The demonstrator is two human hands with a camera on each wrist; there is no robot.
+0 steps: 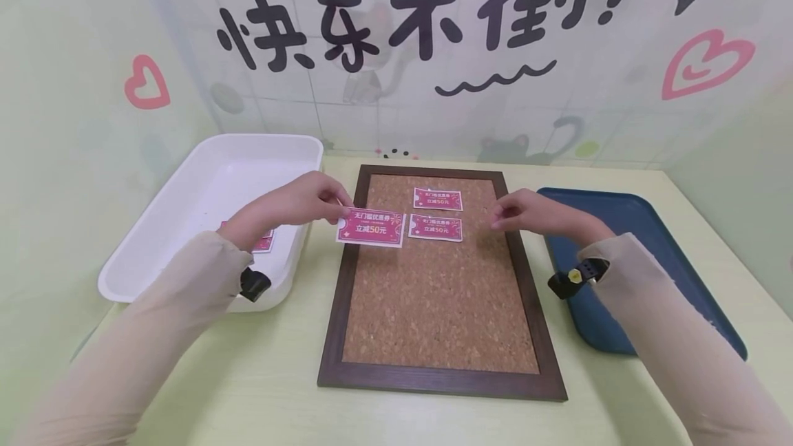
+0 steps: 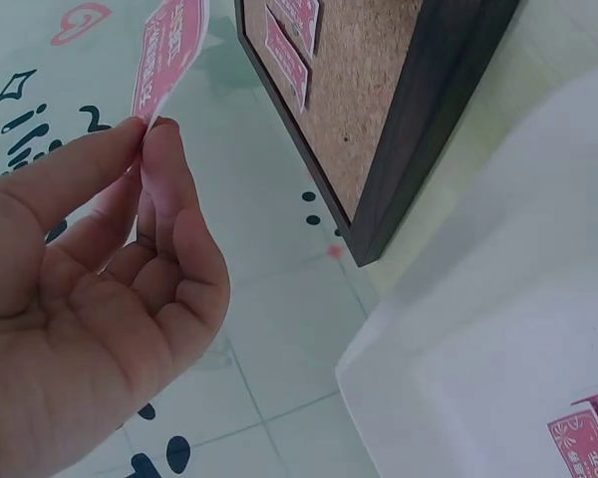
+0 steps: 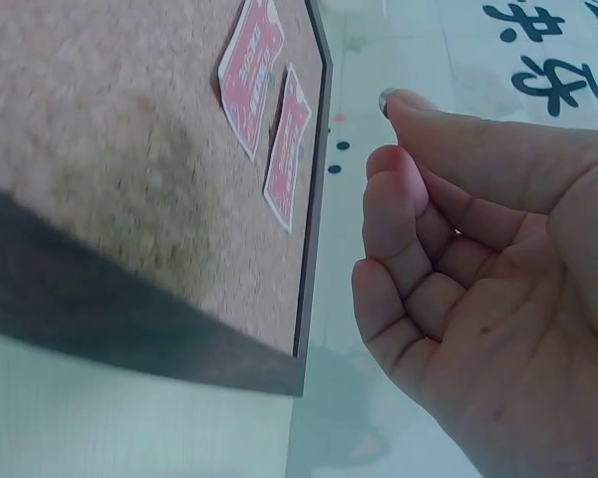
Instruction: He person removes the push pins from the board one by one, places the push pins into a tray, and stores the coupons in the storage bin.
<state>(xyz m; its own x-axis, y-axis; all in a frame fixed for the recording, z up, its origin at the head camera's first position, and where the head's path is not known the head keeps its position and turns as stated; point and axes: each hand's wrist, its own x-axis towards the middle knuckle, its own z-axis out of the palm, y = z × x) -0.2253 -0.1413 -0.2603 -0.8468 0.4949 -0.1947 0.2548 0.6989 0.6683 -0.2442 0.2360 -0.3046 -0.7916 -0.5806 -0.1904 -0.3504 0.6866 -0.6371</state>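
Note:
In the head view my left hand (image 1: 310, 197) pinches a pink coupon (image 1: 369, 227) by its upper left corner, over the left side of a cork board (image 1: 434, 308). The left wrist view shows this coupon (image 2: 169, 50) upright and slightly bent between thumb and fingertip. Two like coupons lie on the board's upper part, an upper one (image 1: 438, 199) and a lower one (image 1: 435, 228). My right hand (image 1: 526, 213) is over the board's right edge with curled fingers. At its thumb tip a small shiny piece (image 3: 385, 102) shows; most of it is hidden.
To the left stands a white tray (image 1: 210, 157) with several pink coupons (image 1: 263, 243) in it. A dark blue tray (image 1: 610, 329) lies at the right, partly under my right forearm. The board has a dark wooden frame (image 1: 440, 378). A printed backdrop (image 1: 396, 115) rises behind the table.

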